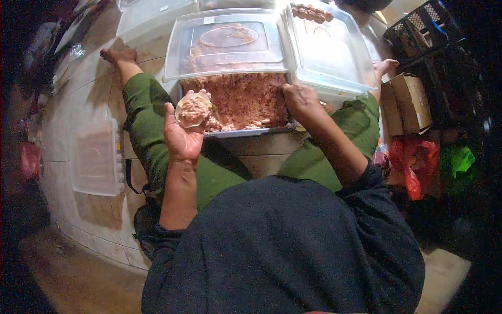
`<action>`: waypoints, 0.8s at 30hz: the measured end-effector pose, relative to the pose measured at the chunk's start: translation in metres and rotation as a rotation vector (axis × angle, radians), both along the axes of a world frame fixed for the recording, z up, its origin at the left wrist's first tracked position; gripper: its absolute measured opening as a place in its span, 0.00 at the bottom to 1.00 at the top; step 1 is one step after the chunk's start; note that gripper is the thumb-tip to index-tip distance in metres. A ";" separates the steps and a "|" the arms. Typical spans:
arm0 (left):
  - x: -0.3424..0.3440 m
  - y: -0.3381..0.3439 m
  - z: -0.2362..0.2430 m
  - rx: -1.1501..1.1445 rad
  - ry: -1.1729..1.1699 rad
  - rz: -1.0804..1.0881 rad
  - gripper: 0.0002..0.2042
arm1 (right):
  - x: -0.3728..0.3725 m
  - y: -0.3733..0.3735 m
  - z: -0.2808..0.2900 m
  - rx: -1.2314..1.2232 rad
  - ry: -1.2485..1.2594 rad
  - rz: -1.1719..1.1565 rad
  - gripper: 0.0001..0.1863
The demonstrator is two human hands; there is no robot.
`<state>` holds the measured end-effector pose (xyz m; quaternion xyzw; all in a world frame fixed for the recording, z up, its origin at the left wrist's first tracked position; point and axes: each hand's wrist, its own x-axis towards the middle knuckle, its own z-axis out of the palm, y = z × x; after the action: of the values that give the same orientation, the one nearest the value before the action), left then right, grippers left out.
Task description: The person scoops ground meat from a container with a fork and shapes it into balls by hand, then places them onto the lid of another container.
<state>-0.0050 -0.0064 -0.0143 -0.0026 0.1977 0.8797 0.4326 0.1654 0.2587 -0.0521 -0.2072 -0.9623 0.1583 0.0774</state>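
Observation:
On the upturned palm and fingers of my left hand (184,138) lies a round, pale dumpling wrapper (183,123) topped with a mound of pink minced meat filling (194,109). Just beyond it, a grey-rimmed tub (246,133) holds a wide bed of the same minced meat (248,102). My right hand (304,103) is at the tub's right edge with its fingers curled closed. What those fingers hold, if anything, is hidden.
A clear lid (230,67) covers the tub's far part. Another clear lidded container (334,57) stands right of it, with brown lumps (312,13) at its far end. On the left floor lies a translucent flat box (97,157). At right are a cardboard box (410,104) and red bags (413,165).

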 end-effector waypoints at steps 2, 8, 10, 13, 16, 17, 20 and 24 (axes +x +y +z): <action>0.002 0.000 -0.003 0.002 -0.055 -0.004 0.30 | 0.004 -0.012 0.021 0.095 -0.115 0.112 0.18; 0.007 0.006 -0.007 -0.006 -0.092 -0.042 0.28 | 0.004 -0.004 0.065 -0.450 -0.298 0.309 0.08; 0.014 0.009 -0.007 -0.035 -0.067 -0.029 0.29 | 0.007 -0.017 0.085 -0.776 -0.272 0.216 0.09; 0.026 0.014 0.001 0.056 -0.090 -0.117 0.30 | 0.014 -0.025 0.076 -1.115 -0.080 0.214 0.10; 0.037 0.018 0.011 0.081 -0.133 -0.210 0.35 | 0.011 -0.048 0.086 -1.168 0.134 0.240 0.12; 0.038 0.017 0.009 0.067 -0.125 -0.202 0.35 | 0.007 -0.061 0.093 -1.153 0.191 0.243 0.13; 0.051 0.024 0.029 0.058 -0.091 -0.221 0.33 | -0.005 -0.079 0.092 -0.512 0.415 0.429 0.13; 0.059 0.029 0.025 -0.047 0.170 -0.186 0.23 | -0.002 -0.093 0.076 -0.122 0.398 0.391 0.14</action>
<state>0.0538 0.0225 0.0109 0.0804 0.2536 0.8279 0.4937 0.1636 0.1662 0.0238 0.0130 -0.9385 0.2655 0.2203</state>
